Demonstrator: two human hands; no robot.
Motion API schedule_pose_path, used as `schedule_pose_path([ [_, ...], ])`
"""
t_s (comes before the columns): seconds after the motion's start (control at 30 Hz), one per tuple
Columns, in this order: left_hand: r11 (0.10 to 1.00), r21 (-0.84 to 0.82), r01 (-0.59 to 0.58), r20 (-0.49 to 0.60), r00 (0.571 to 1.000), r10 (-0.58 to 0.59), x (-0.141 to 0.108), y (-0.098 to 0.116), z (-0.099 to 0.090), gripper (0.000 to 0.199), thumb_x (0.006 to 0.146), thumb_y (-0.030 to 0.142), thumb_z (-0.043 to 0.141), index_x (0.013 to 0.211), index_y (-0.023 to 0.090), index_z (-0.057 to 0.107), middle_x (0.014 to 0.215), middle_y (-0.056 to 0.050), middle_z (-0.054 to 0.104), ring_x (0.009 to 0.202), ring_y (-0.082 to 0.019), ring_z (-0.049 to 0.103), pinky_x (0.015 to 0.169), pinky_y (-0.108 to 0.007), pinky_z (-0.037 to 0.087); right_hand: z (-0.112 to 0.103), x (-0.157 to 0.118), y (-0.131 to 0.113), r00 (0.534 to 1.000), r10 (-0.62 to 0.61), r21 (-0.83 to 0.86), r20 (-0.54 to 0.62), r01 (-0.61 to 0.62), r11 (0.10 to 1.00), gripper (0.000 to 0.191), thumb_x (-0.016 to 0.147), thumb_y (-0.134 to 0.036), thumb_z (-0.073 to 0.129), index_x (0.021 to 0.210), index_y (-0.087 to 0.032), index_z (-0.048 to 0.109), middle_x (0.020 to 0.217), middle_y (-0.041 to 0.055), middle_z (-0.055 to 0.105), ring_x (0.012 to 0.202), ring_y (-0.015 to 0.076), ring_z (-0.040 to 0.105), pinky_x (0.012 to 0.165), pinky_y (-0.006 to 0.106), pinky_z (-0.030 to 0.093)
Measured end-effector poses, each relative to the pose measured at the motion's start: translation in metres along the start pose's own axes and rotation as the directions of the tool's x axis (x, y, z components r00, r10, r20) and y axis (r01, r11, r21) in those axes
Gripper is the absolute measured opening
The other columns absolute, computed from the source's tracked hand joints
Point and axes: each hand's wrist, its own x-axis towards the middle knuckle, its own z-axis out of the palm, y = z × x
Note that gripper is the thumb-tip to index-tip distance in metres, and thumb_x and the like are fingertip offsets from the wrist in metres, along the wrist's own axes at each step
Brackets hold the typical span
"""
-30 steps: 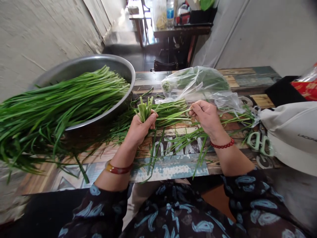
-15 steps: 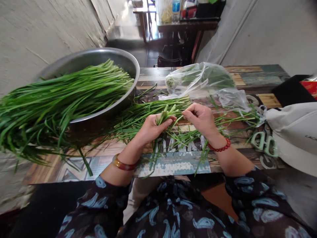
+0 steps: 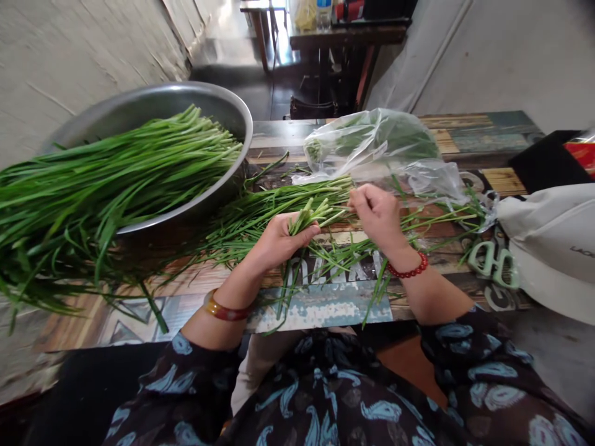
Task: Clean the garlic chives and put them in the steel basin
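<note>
A small bunch of garlic chives (image 3: pixel 310 214) is gripped in my left hand (image 3: pixel 279 240), pale cut ends pointing up and to the right. My right hand (image 3: pixel 379 215) is closed in a pinch just right of those ends, at the tip of one stalk that reaches out from the bunch. Whatever lies between its fingertips is too small to make out clearly. Beneath and behind both hands, a loose pile of chives (image 3: pixel 246 217) spreads over the wooden table (image 3: pixel 320 306), with stray blades around it.
On the left stands a large metal basin (image 3: pixel 248 133) heaped with long chives (image 3: pixel 153 164) that hang over its rim. Behind my hands lies a clear plastic bag (image 3: pixel 372 145) of greens. Green-handled scissors (image 3: pixel 493 263) and a white cap (image 3: pixel 553 241) are at the right.
My right hand has moved slightly away from the bunch, and its fingers are curled more tightly. My left hand keeps hold of the chives. The whole view has shifted a little.
</note>
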Motion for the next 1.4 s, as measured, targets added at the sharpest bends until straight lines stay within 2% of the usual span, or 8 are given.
schedule_pose_path([
  [0.1,1.000,-0.004,0.024,-0.036,0.999,-0.024,-0.001,-0.002,-0.002,0.030,0.085,0.041,0.069,0.072,0.016,0.061,0.056,0.003,0.051,0.053,-0.010,0.045,0.051,-0.024,0.034,-0.006,0.001,0.004,0.994,0.089,0.172,0.058,-0.098,0.980,0.045,0.097,-0.057,0.050,0.071,-0.022,0.061,0.065,-0.0004,0.061,0.060,0.0126,0.054,0.060,0.028,0.044],
  [0.27,1.000,-0.008,0.012,-0.065,0.998,-0.013,-0.001,-0.002,-0.001,0.028,0.080,0.039,0.074,0.072,0.015,0.062,0.058,0.003,0.053,0.053,-0.009,0.045,0.052,-0.024,0.035,0.005,-0.006,-0.007,0.947,-0.001,0.287,0.320,-0.096,0.953,0.028,0.083,-0.047,0.072,0.092,-0.021,0.069,0.077,-0.0006,0.067,0.066,0.0121,0.057,0.061,0.026,0.047],
  [0.5,0.999,0.015,-0.038,-0.083,0.996,0.039,0.000,-0.001,-0.003,0.035,0.086,0.041,0.067,0.063,0.016,0.058,0.058,0.001,0.053,0.057,-0.011,0.048,0.056,-0.025,0.039,-0.001,-0.003,-0.006,0.968,-0.005,0.118,0.251,-0.025,0.993,0.022,0.088,-0.038,0.064,0.077,-0.020,0.068,0.069,-0.0005,0.065,0.061,0.0123,0.053,0.059,0.027,0.042],
  [0.57,0.998,0.011,-0.054,-0.122,0.991,0.055,0.001,-0.002,-0.004,0.038,0.088,0.042,0.064,0.061,0.017,0.058,0.059,0.000,0.055,0.059,-0.012,0.049,0.058,-0.025,0.040,-0.005,-0.004,-0.007,0.914,-0.123,0.095,0.388,0.093,0.991,0.025,0.088,-0.037,0.065,0.071,-0.020,0.067,0.067,-0.0004,0.065,0.061,0.0121,0.054,0.061,0.027,0.041],
  [0.7,0.998,-0.050,-0.035,-0.162,0.986,0.027,0.001,-0.004,-0.003,0.030,0.088,0.042,0.064,0.071,0.018,0.061,0.059,0.001,0.057,0.056,-0.012,0.048,0.056,-0.026,0.039,-0.004,-0.011,-0.015,0.695,-0.252,0.060,0.674,0.288,0.956,0.034,0.084,-0.044,0.073,0.065,-0.020,0.062,0.065,-0.0015,0.062,0.059,0.0109,0.051,0.058,0.026,0.035],
  [0.93,0.992,-0.123,-0.030,-0.189,0.982,0.007,0.000,-0.002,-0.003,0.025,0.089,0.041,0.066,0.084,0.017,0.065,0.067,-0.001,0.067,0.065,-0.014,0.060,0.072,-0.029,0.048,-0.007,-0.015,-0.018,0.584,-0.224,-0.051,0.780,0.416,0.908,0.021,0.085,-0.032,0.073,0.073,-0.020,0.062,0.073,0.0000,0.062,0.067,0.0133,0.052,0.062,0.026,0.033],
  [1.13,0.998,0.007,-0.066,-0.072,0.995,0.067,0.000,0.002,-0.005,0.029,0.091,0.042,0.063,0.085,0.016,0.074,0.093,-0.008,0.074,0.088,-0.019,0.066,0.085,-0.030,0.050,-0.005,-0.012,-0.014,0.806,-0.275,0.008,0.524,0.319,0.948,0.015,0.097,-0.025,0.054,0.092,-0.019,0.066,0.083,0.0040,0.067,0.075,0.0153,0.058,0.070,0.028,0.043],
  [1.4,0.992,0.084,-0.099,0.026,0.995,0.097,0.001,-0.005,-0.002,0.027,0.091,0.037,0.062,0.074,0.017,0.056,0.066,0.002,0.053,0.065,-0.012,0.048,0.069,-0.025,0.043,0.003,-0.007,-0.007,0.961,-0.202,-0.041,0.189,0.214,0.976,0.032,0.094,-0.043,0.062,0.072,-0.020,0.065,0.068,0.0006,0.063,0.064,0.0144,0.055,0.066,0.029,0.044],
])
